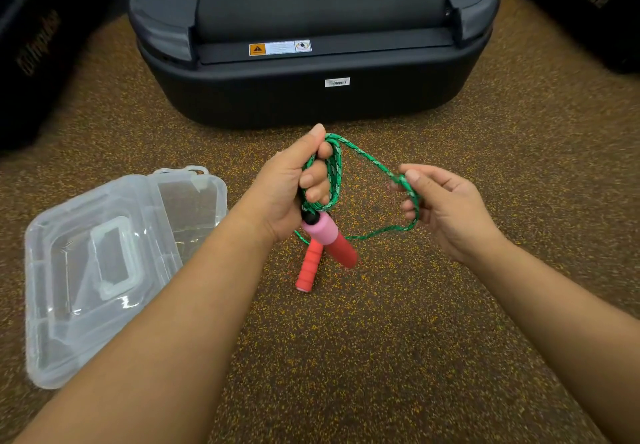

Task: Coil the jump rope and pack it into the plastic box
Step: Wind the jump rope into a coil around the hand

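Note:
A green braided jump rope [367, 158] with pink-and-red foam handles is held up in front of me. My left hand [294, 187] grips several coiled loops of it, with one handle [332, 241] hanging just below the fist. My right hand [446, 208] pinches a loose strand of the rope to the right of the coil. The second handle [309, 267] hangs lower, its end near the floor. A clear plastic box [104, 270] lies open on the floor at the left, partly behind my left forearm.
The black rear end of a treadmill [311, 90] stands on the speckled rubber floor [381, 339] straight ahead. Dark machines flank it at far left [31, 62] and far right [595, 3].

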### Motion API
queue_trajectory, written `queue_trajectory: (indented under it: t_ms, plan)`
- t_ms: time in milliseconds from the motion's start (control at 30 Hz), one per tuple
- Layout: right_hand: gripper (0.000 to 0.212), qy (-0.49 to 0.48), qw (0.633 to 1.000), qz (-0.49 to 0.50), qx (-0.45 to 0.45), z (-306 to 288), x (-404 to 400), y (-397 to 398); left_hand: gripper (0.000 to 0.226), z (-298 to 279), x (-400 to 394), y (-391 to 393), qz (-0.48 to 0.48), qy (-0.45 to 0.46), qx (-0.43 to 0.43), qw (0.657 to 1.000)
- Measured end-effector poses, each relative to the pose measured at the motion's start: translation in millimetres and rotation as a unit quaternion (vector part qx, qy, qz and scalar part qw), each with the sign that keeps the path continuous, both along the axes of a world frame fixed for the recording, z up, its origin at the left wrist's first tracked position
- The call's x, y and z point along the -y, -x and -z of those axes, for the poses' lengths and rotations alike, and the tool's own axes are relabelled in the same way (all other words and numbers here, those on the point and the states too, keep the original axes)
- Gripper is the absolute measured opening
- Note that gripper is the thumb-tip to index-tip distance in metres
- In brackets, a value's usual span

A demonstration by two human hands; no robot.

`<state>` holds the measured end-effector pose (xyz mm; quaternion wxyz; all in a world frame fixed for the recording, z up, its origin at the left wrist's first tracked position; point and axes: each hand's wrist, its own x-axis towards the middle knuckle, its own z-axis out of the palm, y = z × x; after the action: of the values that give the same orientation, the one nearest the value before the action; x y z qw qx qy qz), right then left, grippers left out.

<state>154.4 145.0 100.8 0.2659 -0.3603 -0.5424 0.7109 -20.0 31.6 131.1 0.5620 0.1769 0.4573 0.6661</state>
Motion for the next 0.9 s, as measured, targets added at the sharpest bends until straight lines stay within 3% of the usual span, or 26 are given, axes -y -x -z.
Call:
queue_trajectory:
  t_ms: [200, 300, 433, 600, 667, 767, 833, 900]
  plan:
    - [0.016, 0.117, 0.979, 0.125, -0.116, -4, -13, 1, 0.036, 9, 2, -2, -0.001, 0.06, -0.07, 0.996]
    - [0.021, -0.007, 0.995, 0.092, -0.022, -2, -11, -2, 0.035, 9, 1, 3, -0.051, 0.053, -0.048, 0.996]
    - [0.035, -0.155, 0.984, 0.036, 0.079, 7, -18, -10, 0.035, 4, 2, 17, -0.124, 0.037, -0.022, 0.991]
    - [0.016, -0.299, 0.938, -0.023, 0.176, 10, -24, -14, 0.034, 6, 4, 19, -0.143, 0.038, -0.018, 0.989]
    - [0.011, -0.264, 0.953, -0.008, 0.151, 10, -20, -13, 0.034, 5, 3, 18, -0.148, 0.033, -0.013, 0.988]
    - [0.019, -0.102, 0.983, 0.014, 0.152, 20, -16, -15, 0.034, 2, 2, 16, -0.149, 0.022, -0.026, 0.988]
    - [0.026, -0.014, 0.983, -0.007, 0.182, 29, -14, -18, 0.033, -1, 0, 11, -0.136, 0.016, -0.046, 0.989]
    - [0.027, -0.014, 0.969, -0.06, 0.239, 34, -9, -18, 0.033, -1, -2, 4, -0.112, 0.018, -0.063, 0.992]
